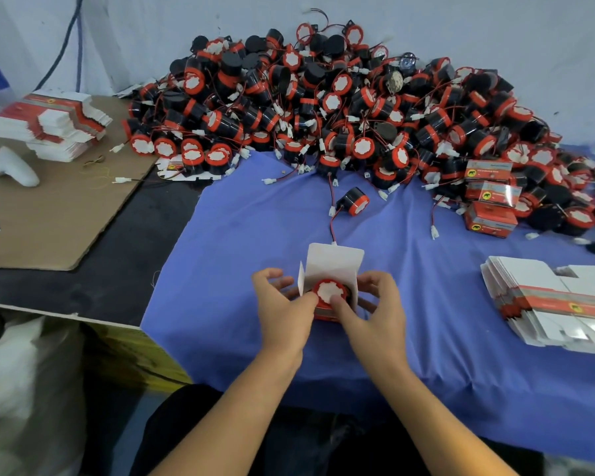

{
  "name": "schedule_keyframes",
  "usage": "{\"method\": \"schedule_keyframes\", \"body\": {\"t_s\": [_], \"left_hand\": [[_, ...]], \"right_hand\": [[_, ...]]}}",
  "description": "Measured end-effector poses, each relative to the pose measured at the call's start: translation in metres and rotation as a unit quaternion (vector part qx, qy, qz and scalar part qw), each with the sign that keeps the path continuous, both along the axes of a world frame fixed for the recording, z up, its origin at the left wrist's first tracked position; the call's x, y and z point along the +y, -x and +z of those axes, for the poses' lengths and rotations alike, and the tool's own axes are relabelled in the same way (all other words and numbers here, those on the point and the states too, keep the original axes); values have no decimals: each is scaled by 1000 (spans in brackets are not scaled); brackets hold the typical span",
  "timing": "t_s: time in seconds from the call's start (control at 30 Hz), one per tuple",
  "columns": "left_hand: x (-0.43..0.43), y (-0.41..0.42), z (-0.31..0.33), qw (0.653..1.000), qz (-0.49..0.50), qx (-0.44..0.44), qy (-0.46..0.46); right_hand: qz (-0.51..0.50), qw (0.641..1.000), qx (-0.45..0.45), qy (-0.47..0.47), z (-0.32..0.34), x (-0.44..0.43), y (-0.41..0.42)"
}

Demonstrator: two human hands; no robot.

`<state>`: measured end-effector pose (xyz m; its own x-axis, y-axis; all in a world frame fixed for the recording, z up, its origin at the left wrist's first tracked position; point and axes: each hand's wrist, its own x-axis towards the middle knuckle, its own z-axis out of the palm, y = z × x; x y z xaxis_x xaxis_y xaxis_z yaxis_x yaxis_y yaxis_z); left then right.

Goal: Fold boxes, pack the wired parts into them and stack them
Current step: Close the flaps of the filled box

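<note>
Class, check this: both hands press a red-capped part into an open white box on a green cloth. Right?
No. The head view shows the cloth is blue, not green. The left hand and right hand do press the red-capped part into the open white box.

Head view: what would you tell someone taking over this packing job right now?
Left grip holds the open box by its left side, thumb on the wired part. Right grip holds the right side, thumb also on the part.
The part sits in the box mouth with the flap up.
Done: three closed boxes lie at the right edge of the pile.
Left: seat the part, close and stack this box, then fold more from the flat blanks at right.
</note>
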<state>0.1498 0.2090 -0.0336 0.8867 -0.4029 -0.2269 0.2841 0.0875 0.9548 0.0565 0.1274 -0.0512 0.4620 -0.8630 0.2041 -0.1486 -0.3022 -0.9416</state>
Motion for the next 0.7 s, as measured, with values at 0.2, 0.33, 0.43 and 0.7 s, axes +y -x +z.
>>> {"method": "schedule_keyframes", "body": {"t_s": [0.2, 0.33, 0.43, 0.7], "left_hand": [[-9, -10, -8, 995, -13, -33, -95], [7, -3, -14, 975, -66, -193, -91], [19, -5, -25, 967, -107, -222, -62], [10, -31, -20, 970, -154, -174, -77]], "right_hand": [[59, 996, -13, 62, -8, -1, 6], [39, 999, -24, 21, -10, -8, 4], [40, 998, -39, -26, -10, -10, 3], [70, 997, -40, -18, -9, -13, 3]]}}
